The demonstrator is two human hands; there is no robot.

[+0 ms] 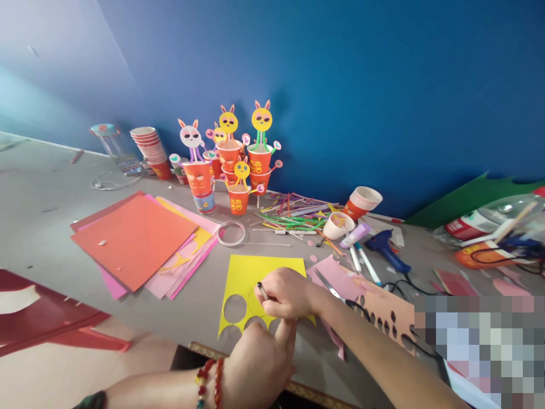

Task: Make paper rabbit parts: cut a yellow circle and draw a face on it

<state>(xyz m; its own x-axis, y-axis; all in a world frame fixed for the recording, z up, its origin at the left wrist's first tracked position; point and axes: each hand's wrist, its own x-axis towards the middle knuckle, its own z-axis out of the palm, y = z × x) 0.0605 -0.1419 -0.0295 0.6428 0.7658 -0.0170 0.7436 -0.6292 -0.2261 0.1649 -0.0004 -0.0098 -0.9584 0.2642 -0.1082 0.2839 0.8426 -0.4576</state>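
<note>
A yellow paper sheet [268,272] lies on the grey table, with round holes cut along its left and lower edges. My right hand [289,292] is closed over the middle of the sheet. A slim silver thing with a black end [263,291], like the end of a pen, sticks out of its fingers. Beside it a faint curved line shows on the paper. My left hand [259,363], with beaded bracelets at the wrist, holds the sheet at its lower edge, just below my right hand. Its fingertips are partly hidden. Scissors [330,287] lie right of the sheet.
Stacked coloured paper [136,238] lies left, near a tape roll [230,233]. Decorated paper cups [238,200] with rabbit faces stand behind. Pipe cleaners [293,216], markers [368,264] and a blue glue gun [388,251] lie to the right. A bottle [489,218] lies far right.
</note>
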